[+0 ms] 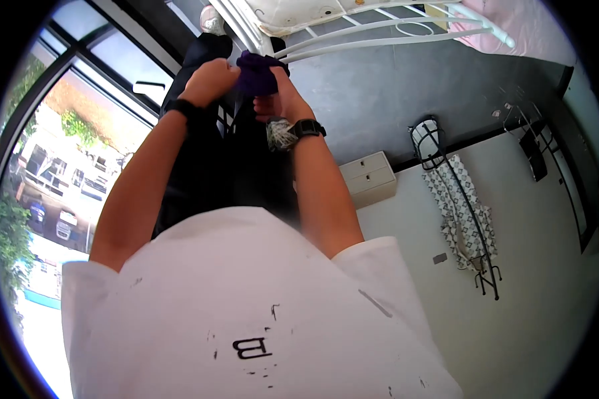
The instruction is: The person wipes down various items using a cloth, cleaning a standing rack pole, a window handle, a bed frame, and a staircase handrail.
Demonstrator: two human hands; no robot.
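Observation:
A bunched dark purple cloth [257, 74] hangs between my hands, over my black-trousered legs. My right hand [283, 98] is closed around its right side, with curled fingers below it. My left hand [210, 81] is in a fist against the cloth's left edge; its fingertips are partly hidden. A black band [184, 108] is on my left wrist and a black watch [307, 128] on my right. Beside the watch, below the right hand, is a grey-white, stringy bundle [281, 135]; how it is attached I cannot tell.
A white metal bed frame [393, 41] stands just beyond my hands, with pink fabric [519, 26] at its right. A large window [80, 133] is on the left. On the right are a small drawer cabinet [369, 179] and a black rack [469, 206] with patterned cloth [449, 199].

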